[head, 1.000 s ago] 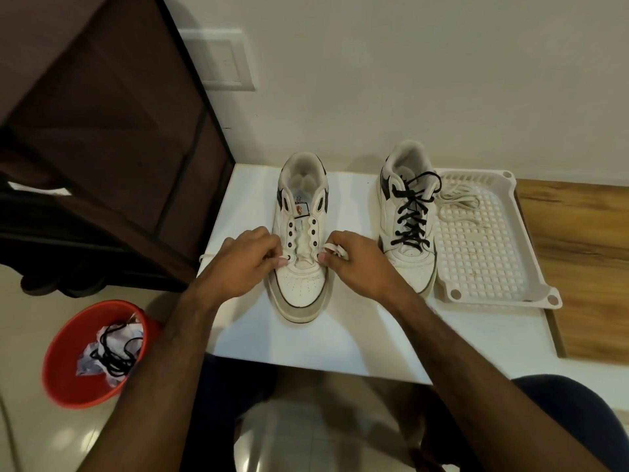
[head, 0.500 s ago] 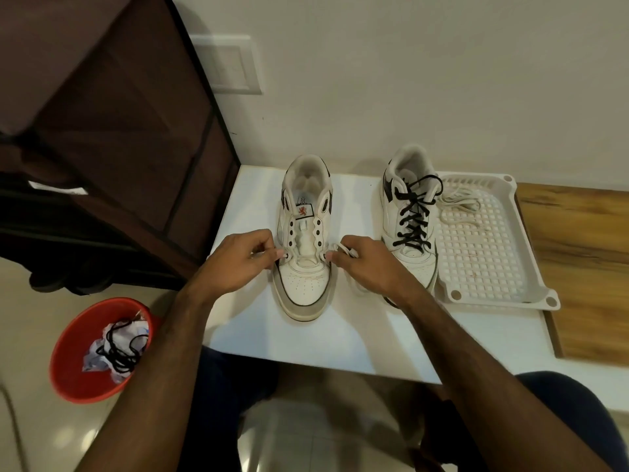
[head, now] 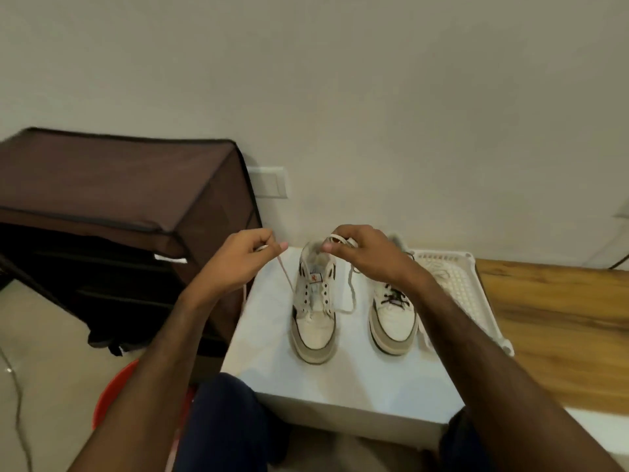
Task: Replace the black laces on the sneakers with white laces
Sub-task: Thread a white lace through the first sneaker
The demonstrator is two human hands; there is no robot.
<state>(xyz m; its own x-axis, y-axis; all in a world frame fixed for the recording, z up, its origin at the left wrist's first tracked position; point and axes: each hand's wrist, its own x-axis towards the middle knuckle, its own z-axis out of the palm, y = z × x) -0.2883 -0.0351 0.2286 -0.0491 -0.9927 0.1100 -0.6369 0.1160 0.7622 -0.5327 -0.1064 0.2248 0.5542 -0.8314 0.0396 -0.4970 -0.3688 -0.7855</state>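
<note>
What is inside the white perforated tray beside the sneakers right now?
A bundle of white lace lies at the far end of the white tray. The right hand and forearm cover the tray's near left part, so anything there cannot be seen.

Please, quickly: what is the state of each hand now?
Left hand: closed, pinching one end of the white lace.
Right hand: closed, holding the other end of the white lace, looped over its fingers.

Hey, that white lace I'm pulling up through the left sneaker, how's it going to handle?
Probably floppy: the white lace droops in a loose curve below the right hand. Likely light, since the sneaker seems to sit flat despite the left hand pulling. It looks thin, so pinch firmly.
</note>
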